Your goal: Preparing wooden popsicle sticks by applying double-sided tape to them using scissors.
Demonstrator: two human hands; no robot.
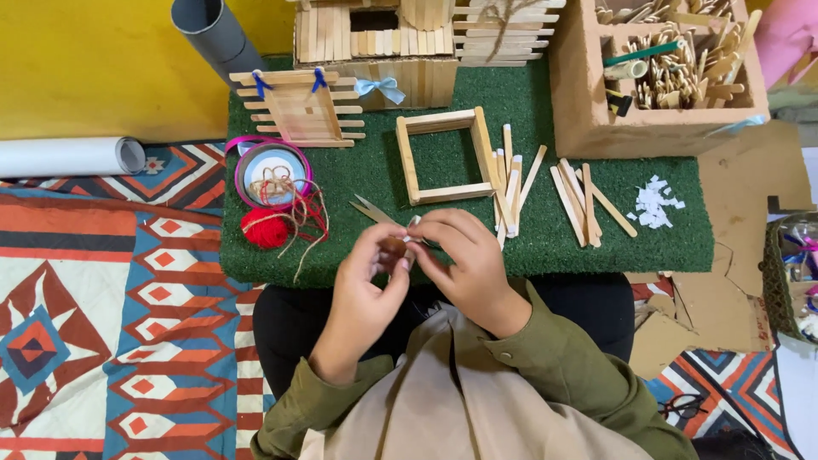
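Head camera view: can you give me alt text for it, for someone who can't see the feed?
Seen from above, a person's left hand and right hand meet over the near edge of a green turf mat, pinching something small and pale between the fingers. On the mat lie a square stick frame, loose craft sticks, red yarn and a stick house.

We saw pale, matt wooden sticks [576,203] on a rough green turf mat [545,238], fuzzy red yarn [265,228] at left, coarse cardboard box [588,102] far right.

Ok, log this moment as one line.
left hand: pinching small piece | right hand: pinching same piece | wooden square frame: on green mat | loose sticks: right
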